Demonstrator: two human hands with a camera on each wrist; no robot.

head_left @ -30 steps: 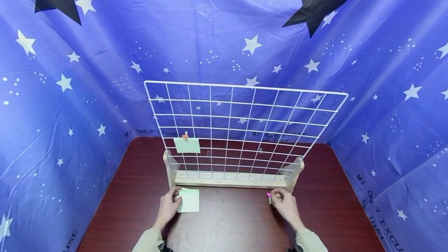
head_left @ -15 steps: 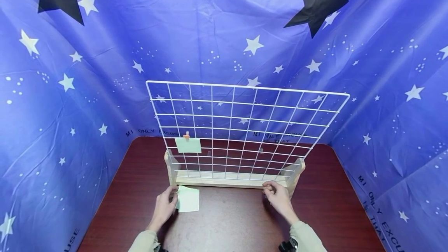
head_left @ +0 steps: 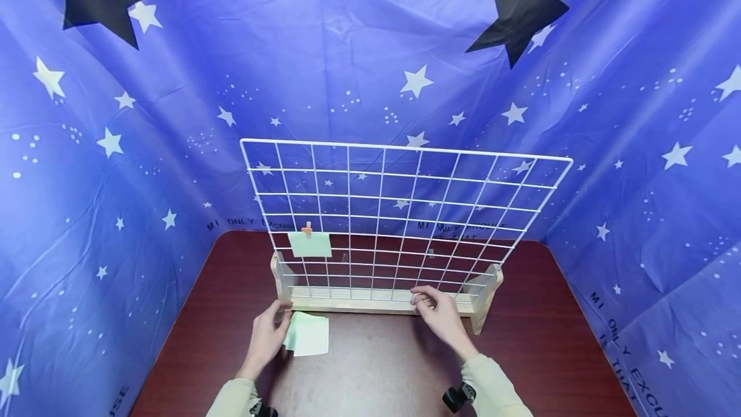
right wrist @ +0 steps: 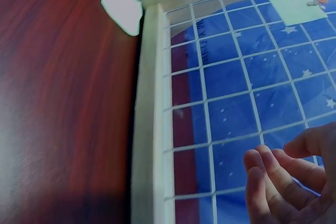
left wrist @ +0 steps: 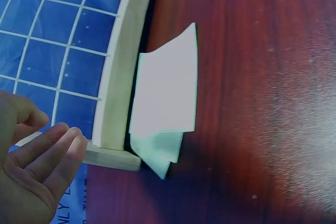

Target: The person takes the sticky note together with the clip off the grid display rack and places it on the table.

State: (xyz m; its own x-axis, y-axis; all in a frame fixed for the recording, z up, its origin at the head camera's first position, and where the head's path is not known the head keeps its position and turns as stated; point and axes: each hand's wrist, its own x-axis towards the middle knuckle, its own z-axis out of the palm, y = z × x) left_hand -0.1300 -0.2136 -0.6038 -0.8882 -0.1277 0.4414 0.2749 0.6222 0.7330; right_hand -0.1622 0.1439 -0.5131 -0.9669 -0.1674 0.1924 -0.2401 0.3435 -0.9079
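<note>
A white wire grid panel (head_left: 379, 211) stands upright in a wooden base (head_left: 353, 304). From it hangs a pale green paper (head_left: 311, 245) under a small clip with an orange ornament (head_left: 307, 231). My right hand (head_left: 438, 314) is over the front of the base, thumb and fingers bent together around a small pink-topped clothespin, now hidden by the fingers. Beside the base's left foot, my left hand (head_left: 269, 334) has relaxed fingers and holds nothing visible. Pale green paper sheets (head_left: 312, 336) lie fanned on the table just right of it, close to the base.
The dark red wooden table (head_left: 370, 378) reaches behind the grid to a blue star-patterned curtain (head_left: 324, 69), which also hangs on both sides. The base's right foot (head_left: 486, 295) sticks out toward the front.
My right hand has moved left along the base, and the clothespin's pink top has gone from sight. My left hand has drawn slightly left; the lower sheets now show further out.
</note>
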